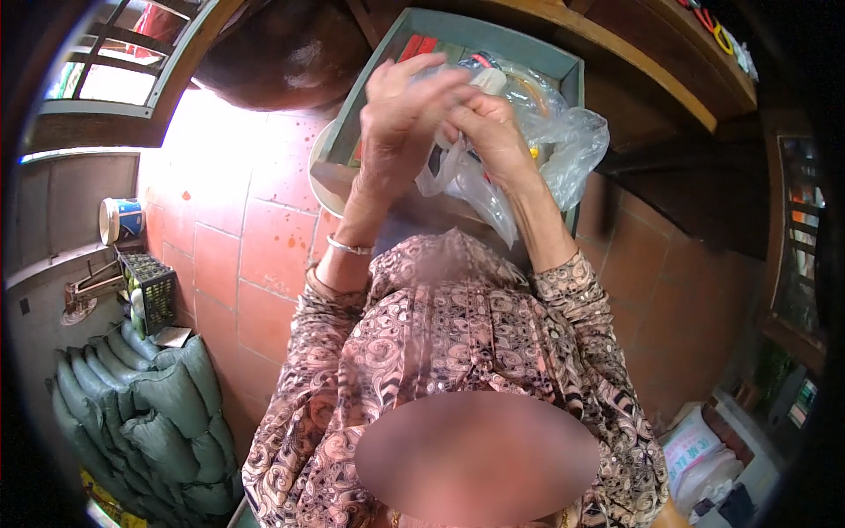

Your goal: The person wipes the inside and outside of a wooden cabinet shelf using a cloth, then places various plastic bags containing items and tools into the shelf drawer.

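Observation:
Both my hands are raised over a grey-green wooden drawer (396, 39) before me. My left hand (409, 119), with a bracelet at its wrist, is blurred, its fingers spread and reaching across the fingers of the other hand; whether anything is in it cannot be told. My right hand (492, 135) has its fingers closed on a clear plastic bag (485, 204), part of which hangs below it. More clear plastic (577, 145) lies over the drawer's right side, with small items under it. A red box (419, 47) lies inside the drawer at the back.
Under the drawer's left corner a pale round rim (321, 178) shows. Stacked filled sacks (165, 409), a black crate (148, 290) and a white-and-blue bucket (122, 221) stand at the left. A wooden shelf edge (660, 72) curves at the upper right. White bags (700, 455) lie at the lower right.

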### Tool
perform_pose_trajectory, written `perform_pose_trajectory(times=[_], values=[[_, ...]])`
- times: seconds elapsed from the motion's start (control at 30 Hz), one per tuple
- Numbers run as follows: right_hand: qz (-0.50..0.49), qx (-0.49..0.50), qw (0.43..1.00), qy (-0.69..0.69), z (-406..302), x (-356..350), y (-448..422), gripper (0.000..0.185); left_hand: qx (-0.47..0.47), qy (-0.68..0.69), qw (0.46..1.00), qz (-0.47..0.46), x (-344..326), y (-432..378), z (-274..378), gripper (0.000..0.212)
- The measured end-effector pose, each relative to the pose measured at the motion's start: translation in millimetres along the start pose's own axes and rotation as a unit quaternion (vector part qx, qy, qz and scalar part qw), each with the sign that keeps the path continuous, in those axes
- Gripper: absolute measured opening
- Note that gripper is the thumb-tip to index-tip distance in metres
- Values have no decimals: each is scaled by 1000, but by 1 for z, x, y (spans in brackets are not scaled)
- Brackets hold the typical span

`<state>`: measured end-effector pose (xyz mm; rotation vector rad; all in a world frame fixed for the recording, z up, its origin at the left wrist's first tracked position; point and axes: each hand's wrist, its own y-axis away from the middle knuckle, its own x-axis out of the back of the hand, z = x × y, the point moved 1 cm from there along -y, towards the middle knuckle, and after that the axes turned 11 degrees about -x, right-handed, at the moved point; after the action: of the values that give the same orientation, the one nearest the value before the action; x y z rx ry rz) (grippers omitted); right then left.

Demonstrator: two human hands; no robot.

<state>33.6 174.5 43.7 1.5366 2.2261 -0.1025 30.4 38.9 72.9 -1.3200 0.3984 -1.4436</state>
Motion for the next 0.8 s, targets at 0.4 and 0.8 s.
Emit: perform_pose_trajectory(times=[0.4,0.8], values=[[-55,29,973,222,-4,-16,15,26,-33,231,902,-362,7,-34,-25,29],[-1,-47,999,4,-7,-9,13,46,305,163,935,-77,5,20,6,94]])
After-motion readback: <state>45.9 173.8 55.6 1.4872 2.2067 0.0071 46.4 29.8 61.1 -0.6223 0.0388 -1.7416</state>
